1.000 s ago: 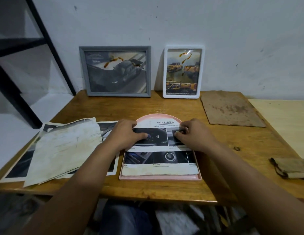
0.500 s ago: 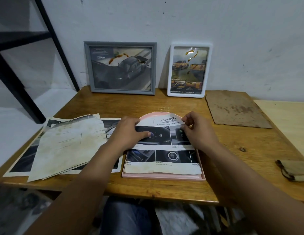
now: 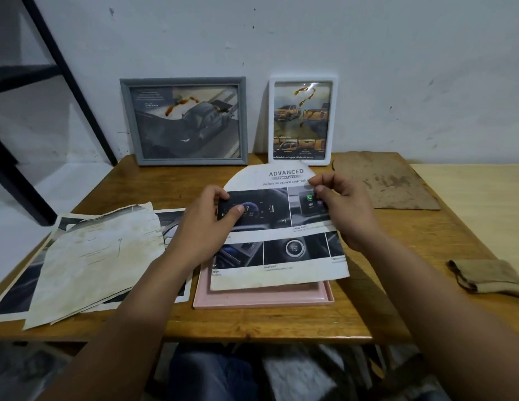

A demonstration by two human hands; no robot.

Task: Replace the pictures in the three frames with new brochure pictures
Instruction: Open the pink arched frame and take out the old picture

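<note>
Nearest me, the pink plastic picture frame [image 3: 264, 299] lies flat on the brown wooden table [image 3: 252, 322], close to the front edge. Above it I hold the arch-topped brochure picture of car interior shots headed ADVANCED [image 3: 277, 227], tilted up toward me, its bottom edge just over the frame's recess; cannot tell if that edge touches the frame. My left hand [image 3: 203, 227] pinches the brochure's left edge, thumb on the printed face, fingers curled behind. My right hand [image 3: 343, 209] pinches the right edge near the top, thumb and fingertips closed on the paper. Left of the pink frame, a pile of stained, yellowed old paper sheets [image 3: 93, 261] lies over dark printed pages, hanging a bit past the table's left edge. At the right, near the table edge, a small folded tan cloth [image 3: 484, 277]. Further back on the right, a flat worn brown backing board [image 3: 385, 180] lies on the table. At the back, leaning upright against the white wall [image 3: 310, 33]: a grey rectangular frame holding a grey truck picture [image 3: 184, 121], and just right of it a white rounded frame holding an orange truck picture [image 3: 303, 118]. Both show orange-brown smears on the glass. A black metal rack [image 3: 35, 82] stands far left.
</note>
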